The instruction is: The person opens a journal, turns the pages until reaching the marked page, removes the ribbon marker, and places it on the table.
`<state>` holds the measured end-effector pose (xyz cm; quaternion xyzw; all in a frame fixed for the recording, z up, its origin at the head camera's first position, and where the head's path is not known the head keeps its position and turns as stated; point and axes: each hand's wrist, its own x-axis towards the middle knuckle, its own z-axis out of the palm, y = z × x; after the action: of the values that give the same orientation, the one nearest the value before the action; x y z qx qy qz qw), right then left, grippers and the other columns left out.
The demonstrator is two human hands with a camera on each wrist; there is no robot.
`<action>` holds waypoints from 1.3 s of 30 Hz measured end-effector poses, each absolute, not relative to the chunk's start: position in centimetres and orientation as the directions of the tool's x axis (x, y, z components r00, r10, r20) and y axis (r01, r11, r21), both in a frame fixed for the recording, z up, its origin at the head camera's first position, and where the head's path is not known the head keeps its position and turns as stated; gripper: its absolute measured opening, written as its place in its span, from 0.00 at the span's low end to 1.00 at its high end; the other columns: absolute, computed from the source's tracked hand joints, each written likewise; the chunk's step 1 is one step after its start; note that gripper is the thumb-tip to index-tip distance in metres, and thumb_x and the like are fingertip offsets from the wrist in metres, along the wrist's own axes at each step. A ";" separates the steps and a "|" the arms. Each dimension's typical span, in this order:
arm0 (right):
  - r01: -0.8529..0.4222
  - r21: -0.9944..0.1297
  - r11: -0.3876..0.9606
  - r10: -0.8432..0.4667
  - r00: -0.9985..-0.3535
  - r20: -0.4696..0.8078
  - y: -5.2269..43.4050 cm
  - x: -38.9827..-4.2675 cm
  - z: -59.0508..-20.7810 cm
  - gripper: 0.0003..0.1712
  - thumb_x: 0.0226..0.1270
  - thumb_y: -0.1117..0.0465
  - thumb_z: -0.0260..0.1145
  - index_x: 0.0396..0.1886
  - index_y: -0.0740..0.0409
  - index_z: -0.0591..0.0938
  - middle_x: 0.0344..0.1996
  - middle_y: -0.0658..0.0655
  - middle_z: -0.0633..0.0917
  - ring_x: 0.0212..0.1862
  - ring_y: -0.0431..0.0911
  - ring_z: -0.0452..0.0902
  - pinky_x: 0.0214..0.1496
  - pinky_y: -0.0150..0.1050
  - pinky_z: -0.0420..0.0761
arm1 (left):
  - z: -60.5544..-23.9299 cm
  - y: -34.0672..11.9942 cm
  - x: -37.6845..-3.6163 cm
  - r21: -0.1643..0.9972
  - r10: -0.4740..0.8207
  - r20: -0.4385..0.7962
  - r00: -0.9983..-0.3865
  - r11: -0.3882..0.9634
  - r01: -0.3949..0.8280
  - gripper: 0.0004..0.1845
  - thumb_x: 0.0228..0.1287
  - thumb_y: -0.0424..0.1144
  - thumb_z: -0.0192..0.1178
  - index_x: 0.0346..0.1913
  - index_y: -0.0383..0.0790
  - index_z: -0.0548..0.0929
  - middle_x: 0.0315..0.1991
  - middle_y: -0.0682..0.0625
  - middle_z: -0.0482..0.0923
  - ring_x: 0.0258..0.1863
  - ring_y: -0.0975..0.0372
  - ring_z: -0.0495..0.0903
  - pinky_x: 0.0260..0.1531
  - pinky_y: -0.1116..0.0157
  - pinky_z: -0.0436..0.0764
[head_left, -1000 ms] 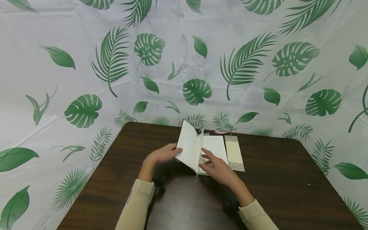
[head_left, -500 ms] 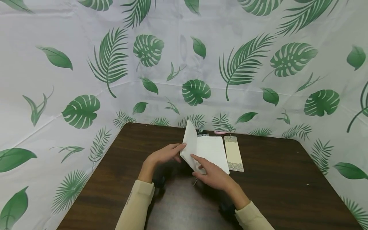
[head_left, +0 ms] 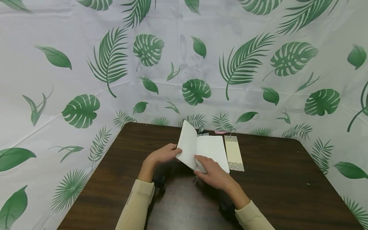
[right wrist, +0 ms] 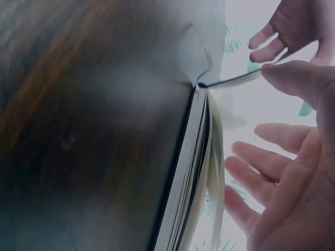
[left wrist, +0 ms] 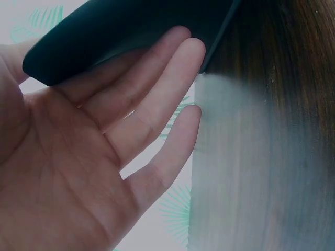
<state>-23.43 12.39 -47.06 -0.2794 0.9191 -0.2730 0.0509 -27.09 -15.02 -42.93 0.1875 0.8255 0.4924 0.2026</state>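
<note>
An open notebook (head_left: 212,148) with blank white pages lies on the dark wooden table, its left side tilted up. My left hand (head_left: 162,155) holds that raised side by its outer edge, thumb on the page and fingers beneath. From below, in the left wrist view, the fingers lie along the dark cover (left wrist: 125,39). My right hand (head_left: 214,174) is at the lower part of the notebook, its fingertips at the fold. In the right wrist view its fingers are loosely extended beside the page block (right wrist: 188,172). A thin ribbon (right wrist: 205,55) sticks out from the spine's end.
A cream bookmark (head_left: 234,153) with patterned ends lies right of the notebook. Behind the notebook are a pink item (head_left: 220,132) and a partly hidden patterned piece (head_left: 203,134). A leaf-print cloth (head_left: 184,64) hangs behind the table (head_left: 276,191).
A leaf that stood upright at the middle has gone over to the left side. That side rose steeper, then leaned back left with my left hand. My right hand moved left to the fold.
</note>
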 end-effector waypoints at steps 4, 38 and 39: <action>-0.486 -0.458 0.744 -0.522 -0.851 0.056 13.0 -23.6 -47.3 0.37 0.76 0.51 0.71 0.78 0.63 0.74 0.75 0.65 0.77 0.74 0.66 0.74 0.71 0.70 0.73 | -42.8 -14.8 -26.9 0.892 0.503 -0.163 -0.849 0.442 0.091 0.23 0.86 0.44 0.43 0.57 0.32 0.85 0.48 0.43 0.88 0.45 0.57 0.84 0.64 0.40 0.79; -0.417 -0.346 0.840 -0.482 -0.868 -0.124 17.1 -25.3 -46.5 0.35 0.74 0.48 0.72 0.75 0.57 0.79 0.76 0.67 0.76 0.75 0.68 0.72 0.70 0.77 0.69 | -42.9 -14.8 -27.1 0.904 0.521 -0.156 -0.839 0.418 0.092 0.23 0.86 0.42 0.42 0.63 0.28 0.80 0.53 0.39 0.86 0.48 0.57 0.84 0.63 0.40 0.81; -0.427 -0.347 0.835 -0.490 -0.863 -0.118 17.2 -25.3 -46.5 0.34 0.74 0.48 0.72 0.74 0.57 0.79 0.76 0.67 0.76 0.75 0.68 0.72 0.70 0.76 0.69 | -42.9 -14.8 -27.1 0.903 0.521 -0.156 -0.839 0.420 0.093 0.23 0.86 0.42 0.42 0.64 0.28 0.80 0.53 0.40 0.86 0.48 0.56 0.84 0.63 0.40 0.81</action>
<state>-25.34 17.19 -46.50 -0.2407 0.9525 -0.1565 0.1017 -27.10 -14.80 -42.94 0.1883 0.8155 0.5044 0.2123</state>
